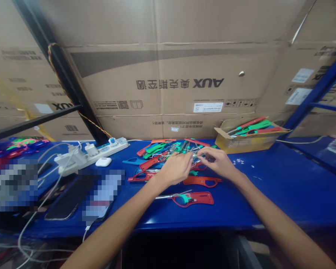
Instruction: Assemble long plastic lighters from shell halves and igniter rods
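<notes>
Cardboard (pixel 173 61) backs a blue table (pixel 268 201) in my remote view. An open carton (pixel 240 146) serves as landmark, its walls apparently keeping green and red handles (pixel 254 128) together. Left of the carton lies a pile of coloured handles (pixel 155 150), probably loose for easy reach. Over this pile, I see the left hand (pixel 177 167) and right hand (pixel 217 160), fingers curled and close together, as if steadying something small; I cannot tell what either grips.

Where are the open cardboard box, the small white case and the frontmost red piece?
Open cardboard box (pixel 245 145): head view, on its front wall.
Small white case (pixel 103 162): head view, on its top.
Frontmost red piece (pixel 205 199): head view, on its broad right end.
</notes>
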Demonstrator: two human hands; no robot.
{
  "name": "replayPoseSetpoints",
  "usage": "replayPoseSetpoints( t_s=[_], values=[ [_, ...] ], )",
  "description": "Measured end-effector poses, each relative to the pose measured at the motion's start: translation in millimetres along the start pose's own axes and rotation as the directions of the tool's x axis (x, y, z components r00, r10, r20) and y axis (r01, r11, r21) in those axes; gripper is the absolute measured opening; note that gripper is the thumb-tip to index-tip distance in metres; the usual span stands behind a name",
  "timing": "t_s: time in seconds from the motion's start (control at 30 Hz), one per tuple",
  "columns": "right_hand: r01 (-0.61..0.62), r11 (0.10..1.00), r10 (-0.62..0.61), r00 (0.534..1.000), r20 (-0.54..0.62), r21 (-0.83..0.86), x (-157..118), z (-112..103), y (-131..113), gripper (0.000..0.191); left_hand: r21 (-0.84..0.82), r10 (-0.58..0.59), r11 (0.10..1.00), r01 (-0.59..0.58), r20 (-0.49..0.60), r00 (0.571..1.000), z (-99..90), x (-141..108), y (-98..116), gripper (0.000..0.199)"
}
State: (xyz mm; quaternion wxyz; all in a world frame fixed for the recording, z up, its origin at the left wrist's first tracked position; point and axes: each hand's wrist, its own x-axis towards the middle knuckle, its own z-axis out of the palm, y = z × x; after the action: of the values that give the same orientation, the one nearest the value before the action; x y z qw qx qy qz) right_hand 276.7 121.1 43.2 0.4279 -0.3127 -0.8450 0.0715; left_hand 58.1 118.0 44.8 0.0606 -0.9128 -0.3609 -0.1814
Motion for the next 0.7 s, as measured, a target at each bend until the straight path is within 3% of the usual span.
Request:
replayPoseSetpoints(
  t_s=[0.7],
  values=[
    [0.012, 1.0, -0.012, 0.998, -0.064, -0.007, -3.7, 6.3, 1.9, 0.01, 0.037, 0.006, 0.999, -0.007, 0.009, 1.0, -3.8, 0.3, 5.4, 0.022]
  ],
)
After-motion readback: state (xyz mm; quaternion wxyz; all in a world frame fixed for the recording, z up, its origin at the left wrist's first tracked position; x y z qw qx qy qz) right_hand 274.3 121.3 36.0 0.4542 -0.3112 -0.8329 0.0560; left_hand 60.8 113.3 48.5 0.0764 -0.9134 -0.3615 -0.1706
